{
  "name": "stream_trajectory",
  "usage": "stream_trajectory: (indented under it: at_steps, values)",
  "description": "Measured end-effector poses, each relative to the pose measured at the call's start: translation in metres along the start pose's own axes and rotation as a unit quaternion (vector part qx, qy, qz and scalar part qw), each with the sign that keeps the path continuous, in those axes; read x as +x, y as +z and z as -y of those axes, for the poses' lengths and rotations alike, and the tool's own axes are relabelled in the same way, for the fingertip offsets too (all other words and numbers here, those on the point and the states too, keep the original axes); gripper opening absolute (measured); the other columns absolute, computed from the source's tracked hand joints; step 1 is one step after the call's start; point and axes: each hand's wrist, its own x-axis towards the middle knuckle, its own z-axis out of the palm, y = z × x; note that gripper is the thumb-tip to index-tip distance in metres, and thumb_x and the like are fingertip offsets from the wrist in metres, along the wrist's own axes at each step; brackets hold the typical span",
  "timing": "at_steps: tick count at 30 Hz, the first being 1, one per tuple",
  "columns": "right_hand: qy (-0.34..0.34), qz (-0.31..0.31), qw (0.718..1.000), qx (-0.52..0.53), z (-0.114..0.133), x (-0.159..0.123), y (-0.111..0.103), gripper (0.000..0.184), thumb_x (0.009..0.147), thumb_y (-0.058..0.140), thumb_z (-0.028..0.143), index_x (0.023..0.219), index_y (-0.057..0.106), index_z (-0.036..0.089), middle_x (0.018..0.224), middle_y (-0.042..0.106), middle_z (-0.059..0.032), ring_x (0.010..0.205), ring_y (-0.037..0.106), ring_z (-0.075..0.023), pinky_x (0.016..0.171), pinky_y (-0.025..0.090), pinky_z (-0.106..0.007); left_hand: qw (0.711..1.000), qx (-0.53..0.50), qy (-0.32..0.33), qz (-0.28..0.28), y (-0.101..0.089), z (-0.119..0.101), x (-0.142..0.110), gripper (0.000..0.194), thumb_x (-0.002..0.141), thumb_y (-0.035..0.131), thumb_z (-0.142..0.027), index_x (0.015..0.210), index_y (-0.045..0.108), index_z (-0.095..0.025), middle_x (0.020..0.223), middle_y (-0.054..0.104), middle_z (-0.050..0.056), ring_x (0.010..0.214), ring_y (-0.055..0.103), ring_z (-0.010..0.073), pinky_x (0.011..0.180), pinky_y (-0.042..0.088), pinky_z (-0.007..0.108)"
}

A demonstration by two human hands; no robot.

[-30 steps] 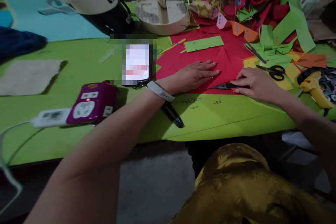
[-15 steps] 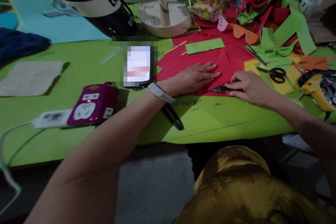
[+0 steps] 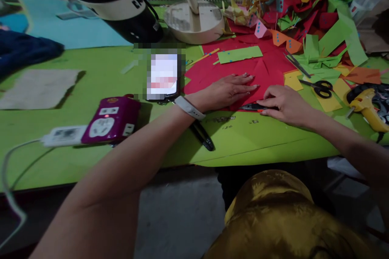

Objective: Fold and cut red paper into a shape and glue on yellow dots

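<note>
My left hand (image 3: 229, 90) lies flat on red paper (image 3: 261, 77), its fingers stretched out. Close by on the right, my right hand (image 3: 284, 101) is closed on a dark utility knife (image 3: 251, 107) with an orange part. The knife lies low along the near edge of the red paper, its tip pointing left toward my left fingers; part of it is hidden by my fingers. A green paper strip (image 3: 240, 54) rests on the red sheet beyond my hands. Under my left wrist, a slim black tool (image 3: 205, 139) is partly covered.
Black scissors (image 3: 322, 88) and a yellow glue gun (image 3: 369, 109) lie to the right. Behind them rises a heap of cut paper (image 3: 285, 18). On the left are a phone (image 3: 164, 75), a purple power adapter (image 3: 111, 123) and a black bottle (image 3: 121, 12). A lamp base (image 3: 209, 28) stands behind.
My right hand has slid slightly left with the utility knife along the paper's near edge. My left hand stays pressed on the paper. The whole view has shifted a little.
</note>
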Motion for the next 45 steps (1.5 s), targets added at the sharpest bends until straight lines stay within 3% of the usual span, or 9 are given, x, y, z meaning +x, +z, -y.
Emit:
stream_trajectory:
  at_steps: [10,13,17,21,26,33,36,40,45]
  values:
    - [-0.036,0.028,0.999,0.024,0.019,-0.011,0.002,0.027,0.092,0.063,0.032,0.113,0.074,0.02,0.102,0.066,-0.0101,0.093,0.057,-0.0225,0.078,0.038,-0.035,1.0,-0.003,0.019,-0.011,0.005,0.004,-0.002,0.056,0.106,0.017,-0.045,0.146,0.047,-0.019,0.16,0.035,0.009,0.15,0.028,0.0241,0.122,0.026,0.045]
    - [-0.035,-0.008,0.999,0.025,0.01,-0.022,-0.009,0.028,0.094,0.06,0.032,0.115,0.073,0.019,0.101,0.066,-0.0103,0.092,0.058,-0.0213,0.078,0.04,-0.034,0.999,-0.001,0.007,-0.045,0.006,0.005,-0.003,0.056,0.105,0.024,-0.046,0.153,0.033,-0.019,0.157,0.04,0.012,0.146,0.036,0.025,0.119,0.032,0.047]
    - [0.07,-0.068,0.995,0.015,-0.032,-0.034,-0.037,0.032,0.095,0.058,0.037,0.12,0.071,0.022,0.104,0.066,-0.0087,0.091,0.058,-0.0201,0.077,0.042,-0.032,0.996,-0.043,-0.009,-0.073,0.0,-0.001,-0.005,0.054,0.102,0.033,-0.05,0.148,0.044,-0.024,0.157,0.043,0.008,0.141,0.043,0.0271,0.117,0.036,0.045]
    - [0.241,-0.049,0.96,-0.13,-0.08,-0.041,-0.056,0.03,0.094,0.057,0.037,0.111,0.075,0.021,0.098,0.066,-0.0104,0.092,0.059,-0.0246,0.072,0.041,-0.033,0.99,-0.079,-0.074,-0.09,-0.007,-0.011,-0.004,0.059,0.092,0.047,-0.064,0.129,0.061,-0.02,0.149,0.05,0.013,0.137,0.047,0.0325,0.114,0.038,0.05]
    - [0.312,-0.046,0.932,-0.181,-0.094,-0.033,-0.052,0.024,0.089,0.058,0.028,0.102,0.075,0.016,0.093,0.066,-0.0134,0.092,0.06,-0.0297,0.073,0.042,-0.037,0.977,-0.132,-0.133,-0.104,-0.001,-0.017,-0.001,0.086,0.068,0.066,-0.077,0.129,0.056,-0.017,0.145,0.051,0.019,0.137,0.045,0.0367,0.114,0.037,0.053]
    - [0.104,-0.01,0.995,-0.002,-0.053,0.029,-0.022,0.047,0.079,0.074,0.046,0.114,0.065,0.016,0.113,0.064,-0.0121,0.105,0.056,-0.0272,0.088,0.04,-0.036,0.966,-0.165,-0.166,-0.111,0.003,-0.019,-0.001,0.095,0.064,0.074,-0.07,0.139,0.048,-0.018,0.152,0.045,0.019,0.141,0.041,0.037,0.116,0.033,0.052]
    - [0.123,0.043,0.991,0.029,-0.039,0.046,-0.012,0.058,0.071,0.081,0.046,0.117,0.061,0.015,0.111,0.064,-0.0107,0.096,0.056,-0.0241,0.076,0.038,-0.031,0.961,-0.185,-0.172,-0.112,0.003,-0.02,-0.001,0.091,0.062,0.077,-0.068,0.133,0.053,-0.018,0.152,0.045,0.019,0.141,0.04,0.0387,0.116,0.032,0.054]
    - [0.145,0.095,0.98,0.095,-0.03,0.05,-0.018,0.031,0.078,0.075,0.037,0.098,0.064,0.017,0.091,0.065,-0.0027,0.078,0.053,-0.0168,0.064,0.032,-0.027,0.951,-0.215,-0.18,-0.131,0.0,-0.023,-0.001,0.093,0.062,0.077,-0.068,0.135,0.053,-0.015,0.15,0.047,0.02,0.139,0.043,0.0405,0.115,0.034,0.053]
    - [0.179,0.01,0.982,0.057,-0.054,0.023,-0.065,0.016,0.084,0.068,0.029,0.089,0.065,0.014,0.084,0.063,-0.0027,0.075,0.051,-0.0151,0.069,0.034,-0.028,0.945,-0.209,-0.202,-0.147,-0.006,-0.028,-0.003,0.107,0.064,0.076,-0.067,0.151,0.037,-0.018,0.152,0.045,0.018,0.138,0.043,0.0427,0.114,0.034,0.054]
